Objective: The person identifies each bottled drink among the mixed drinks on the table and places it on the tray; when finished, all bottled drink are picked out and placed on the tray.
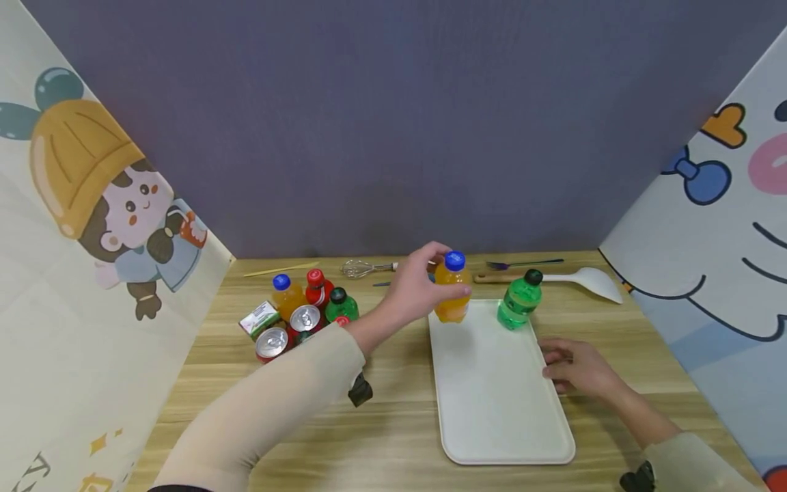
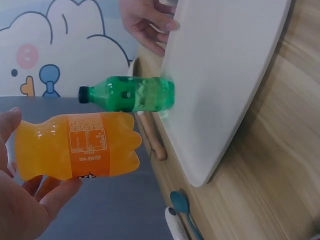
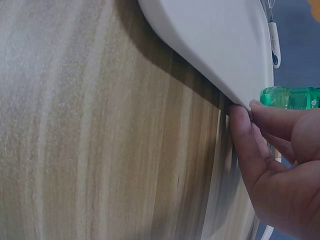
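Note:
My left hand point(image 1: 421, 283) grips an orange soda bottle point(image 1: 453, 292) with a blue cap, upright over the far left corner of a white tray point(image 1: 501, 396). In the left wrist view the bottle's lobed base point(image 2: 131, 150) shows, held clear of the tray. A green soda bottle point(image 1: 519, 301) with a black cap stands at the tray's far right corner. Beside the tray's right edge, my right hand point(image 1: 578, 367) pinches the rim between thumb and fingers, as the right wrist view shows point(image 3: 280, 150).
Left of the tray cluster several drinks: another orange bottle point(image 1: 287, 298), a red-capped bottle point(image 1: 318, 290), a green bottle point(image 1: 341, 307), cans point(image 1: 272, 344) and a small carton point(image 1: 259, 319). Along the back lie a whisk point(image 1: 363, 268), a fork point(image 1: 522, 264) and a white ladle point(image 1: 593, 281).

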The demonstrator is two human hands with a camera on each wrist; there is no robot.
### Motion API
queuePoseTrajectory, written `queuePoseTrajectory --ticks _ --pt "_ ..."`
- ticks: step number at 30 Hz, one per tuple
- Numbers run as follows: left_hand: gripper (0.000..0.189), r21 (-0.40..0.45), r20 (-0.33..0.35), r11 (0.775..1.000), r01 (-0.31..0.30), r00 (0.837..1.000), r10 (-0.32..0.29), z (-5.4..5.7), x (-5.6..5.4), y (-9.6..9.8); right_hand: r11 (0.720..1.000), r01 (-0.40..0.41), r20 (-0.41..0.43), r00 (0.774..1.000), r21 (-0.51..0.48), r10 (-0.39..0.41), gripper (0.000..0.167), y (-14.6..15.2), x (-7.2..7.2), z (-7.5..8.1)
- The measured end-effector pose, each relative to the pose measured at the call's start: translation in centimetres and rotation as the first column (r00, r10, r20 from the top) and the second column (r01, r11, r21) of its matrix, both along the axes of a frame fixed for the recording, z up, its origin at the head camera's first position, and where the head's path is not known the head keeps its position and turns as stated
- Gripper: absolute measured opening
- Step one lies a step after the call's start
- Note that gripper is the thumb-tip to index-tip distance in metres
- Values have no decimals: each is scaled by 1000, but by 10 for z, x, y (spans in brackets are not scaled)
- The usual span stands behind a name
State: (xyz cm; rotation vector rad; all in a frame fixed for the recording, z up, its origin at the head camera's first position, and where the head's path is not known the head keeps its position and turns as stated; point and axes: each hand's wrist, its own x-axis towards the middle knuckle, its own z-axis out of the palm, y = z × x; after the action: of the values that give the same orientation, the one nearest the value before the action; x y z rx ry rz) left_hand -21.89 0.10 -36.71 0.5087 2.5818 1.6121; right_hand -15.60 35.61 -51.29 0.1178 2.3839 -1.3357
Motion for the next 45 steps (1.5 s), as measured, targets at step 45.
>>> queuePoseTrajectory --ticks 45 --pt "53 -147 -71 985 -88 994 78 -85 -39 104 999 33 25 999 -14 -33 65 -5 0 6"
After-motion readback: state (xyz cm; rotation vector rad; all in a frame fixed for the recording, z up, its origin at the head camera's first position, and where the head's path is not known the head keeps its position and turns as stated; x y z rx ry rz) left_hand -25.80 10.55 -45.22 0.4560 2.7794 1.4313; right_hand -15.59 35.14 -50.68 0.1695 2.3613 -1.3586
